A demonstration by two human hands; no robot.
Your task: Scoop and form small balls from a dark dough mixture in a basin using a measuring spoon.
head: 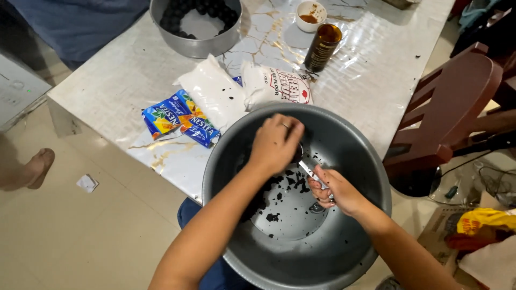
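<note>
A: Right under my lens, nearest of all, I've got the big grey metal bowl (pixel 301 215), sitting at the near edge of the marble-patterned table (pixel 107 80). Its inside is dull and smooth, with black crumbs and smears scattered over the flat bottom, thickest on the left side.

B: And the hands?

A: Both are down inside the bowl. The left hand (pixel 275 144) is curled over, fingers bent downward and closed around something small at the far side; I can't make out what's under it. There's a ring on one finger.

B: The right?

A: The right hand (pixel 336 189) is clenched on a thin metal utensil (pixel 310 172), a spoon by the look of it. The shaft runs up and left toward the left hand, the two hands just beside each other.

B: What's beyond the bowl?

A: Touching the far rim, two white bags (pixel 215 91). Left of those, blue and yellow sachets (pixel 180 119). Farther off, a second metal bowl (pixel 196 27) ringed with dark balls, a brown bottle (pixel 321 47), and a small white cup (pixel 311 14). A reddish chair (pixel 449 102) stands at the right.
</note>
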